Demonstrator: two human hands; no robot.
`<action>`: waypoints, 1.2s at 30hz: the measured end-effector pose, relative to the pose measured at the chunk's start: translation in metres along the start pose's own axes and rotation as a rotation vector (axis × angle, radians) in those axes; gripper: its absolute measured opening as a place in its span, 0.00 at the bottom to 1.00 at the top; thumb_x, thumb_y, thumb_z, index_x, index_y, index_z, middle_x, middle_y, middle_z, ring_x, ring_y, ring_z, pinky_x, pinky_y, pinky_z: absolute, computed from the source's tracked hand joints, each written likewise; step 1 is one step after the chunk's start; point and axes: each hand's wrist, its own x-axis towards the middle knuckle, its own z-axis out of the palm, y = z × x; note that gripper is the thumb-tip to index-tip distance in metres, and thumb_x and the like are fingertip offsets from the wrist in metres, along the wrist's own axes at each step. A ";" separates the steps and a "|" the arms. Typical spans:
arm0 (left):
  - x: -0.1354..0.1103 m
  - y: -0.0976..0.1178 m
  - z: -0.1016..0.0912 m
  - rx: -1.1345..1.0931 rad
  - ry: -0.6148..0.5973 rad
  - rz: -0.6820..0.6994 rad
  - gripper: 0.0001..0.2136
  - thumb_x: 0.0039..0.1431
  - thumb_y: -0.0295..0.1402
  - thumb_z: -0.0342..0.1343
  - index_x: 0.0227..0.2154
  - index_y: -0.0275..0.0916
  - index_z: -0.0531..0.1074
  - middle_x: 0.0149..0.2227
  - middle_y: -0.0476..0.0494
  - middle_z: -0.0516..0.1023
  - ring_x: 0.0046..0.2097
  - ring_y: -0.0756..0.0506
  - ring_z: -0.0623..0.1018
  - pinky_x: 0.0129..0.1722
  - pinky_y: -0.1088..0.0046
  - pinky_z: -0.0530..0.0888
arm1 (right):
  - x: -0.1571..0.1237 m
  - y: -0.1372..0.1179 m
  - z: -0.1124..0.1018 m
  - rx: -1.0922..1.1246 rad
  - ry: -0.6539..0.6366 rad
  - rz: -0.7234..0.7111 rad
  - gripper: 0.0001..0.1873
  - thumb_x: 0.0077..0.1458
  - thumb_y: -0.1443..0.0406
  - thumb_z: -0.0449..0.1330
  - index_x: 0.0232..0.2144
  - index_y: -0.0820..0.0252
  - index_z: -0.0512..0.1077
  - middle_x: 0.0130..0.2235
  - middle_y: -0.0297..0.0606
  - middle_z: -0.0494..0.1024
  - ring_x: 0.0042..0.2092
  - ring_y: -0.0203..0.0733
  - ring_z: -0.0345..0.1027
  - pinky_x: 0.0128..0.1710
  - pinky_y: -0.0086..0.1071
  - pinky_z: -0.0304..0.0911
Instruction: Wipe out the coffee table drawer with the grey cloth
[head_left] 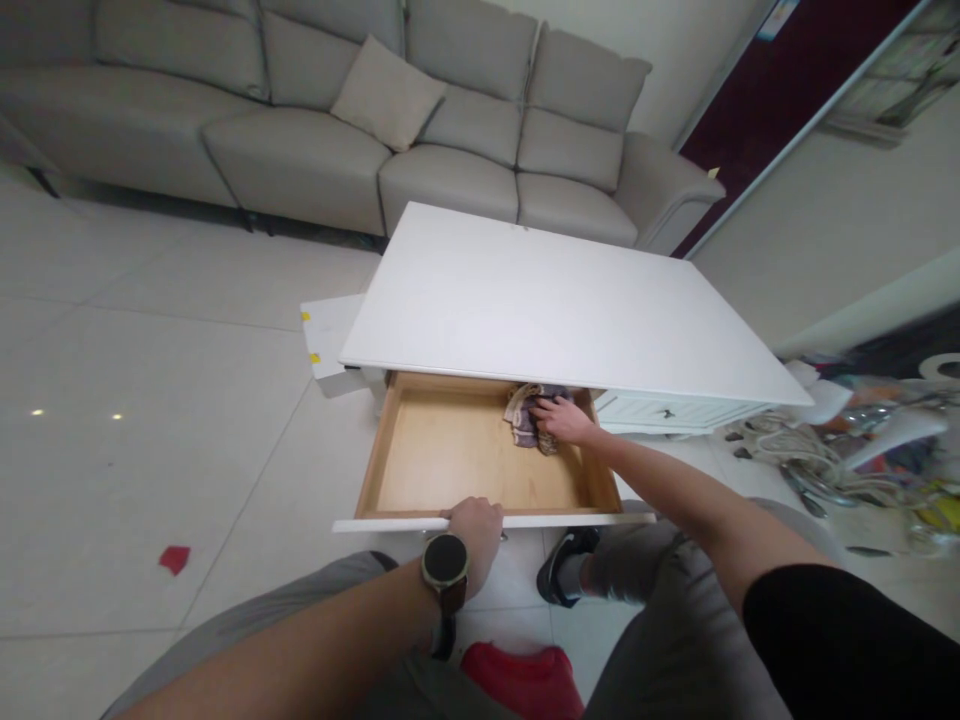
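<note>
Working the cloth (523,428) at two o'clock inside the drawer (435,450) seems your step. Your right hand (562,420) lies on it; I can't tell if its fingers grip. Your left hand's (478,530) fingers clamp the front edge at six. Next, hold it steady.

A round watch (445,558) sits on the left wrist, its dial black, its case a pale metallic ring, its strap (453,598) dark brown. A plain black sleeve (840,640) covers the right upper arm and ends near the elbow; both forearms are bare. The trousers (675,620) are grey and loosely creased. Below the right trouser leg show a grey sock (572,575) and a black shoe (552,576) with a pale mark.
</note>
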 end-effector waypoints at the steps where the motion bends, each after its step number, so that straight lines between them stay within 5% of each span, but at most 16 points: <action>1: 0.001 0.000 0.000 0.000 -0.008 -0.008 0.16 0.64 0.19 0.46 0.48 0.31 0.76 0.42 0.29 0.81 0.46 0.36 0.82 0.43 0.57 0.80 | 0.011 -0.013 0.006 -0.004 -0.037 -0.093 0.06 0.54 0.69 0.63 0.26 0.55 0.76 0.48 0.38 0.82 0.55 0.42 0.64 0.48 0.35 0.59; 4: 0.002 0.001 -0.002 0.000 -0.026 -0.028 0.17 0.63 0.19 0.46 0.48 0.31 0.77 0.41 0.29 0.82 0.46 0.36 0.83 0.43 0.58 0.80 | 0.047 -0.052 0.025 -0.113 -0.138 -0.452 0.10 0.63 0.66 0.56 0.36 0.54 0.79 0.59 0.38 0.75 0.62 0.47 0.58 0.52 0.42 0.59; 7: 0.003 0.002 -0.003 0.009 -0.020 -0.030 0.18 0.63 0.19 0.45 0.48 0.31 0.77 0.42 0.29 0.81 0.46 0.35 0.82 0.43 0.57 0.80 | 0.077 -0.077 0.040 -0.253 -0.145 -0.596 0.14 0.65 0.68 0.53 0.40 0.60 0.80 0.61 0.46 0.72 0.65 0.53 0.53 0.51 0.47 0.58; 12: 0.002 0.002 -0.006 0.020 -0.050 -0.026 0.19 0.63 0.18 0.43 0.49 0.30 0.76 0.43 0.28 0.81 0.47 0.35 0.82 0.44 0.56 0.80 | 0.075 -0.051 0.042 -0.477 -0.259 -0.444 0.14 0.64 0.67 0.55 0.42 0.61 0.81 0.53 0.49 0.78 0.59 0.53 0.58 0.48 0.44 0.58; 20: 0.000 0.000 -0.005 0.017 -0.039 -0.002 0.18 0.63 0.18 0.43 0.50 0.31 0.75 0.44 0.28 0.81 0.48 0.35 0.82 0.44 0.56 0.80 | -0.013 0.042 0.011 -0.572 -0.374 -0.164 0.10 0.58 0.71 0.59 0.36 0.61 0.82 0.41 0.50 0.82 0.53 0.54 0.62 0.48 0.45 0.54; 29: 0.002 0.000 -0.003 0.012 -0.020 -0.005 0.18 0.62 0.18 0.45 0.48 0.29 0.77 0.42 0.27 0.82 0.46 0.34 0.83 0.42 0.56 0.80 | -0.035 0.005 -0.022 -0.393 -0.220 -0.231 0.11 0.62 0.65 0.56 0.40 0.57 0.79 0.48 0.48 0.77 0.52 0.53 0.58 0.48 0.44 0.49; 36: 0.001 0.000 -0.003 0.033 0.012 0.006 0.19 0.62 0.18 0.45 0.48 0.29 0.78 0.42 0.27 0.82 0.45 0.34 0.83 0.43 0.56 0.81 | -0.058 0.036 -0.030 -0.496 -0.254 -0.037 0.17 0.64 0.68 0.50 0.44 0.60 0.78 0.50 0.52 0.75 0.54 0.57 0.59 0.48 0.48 0.53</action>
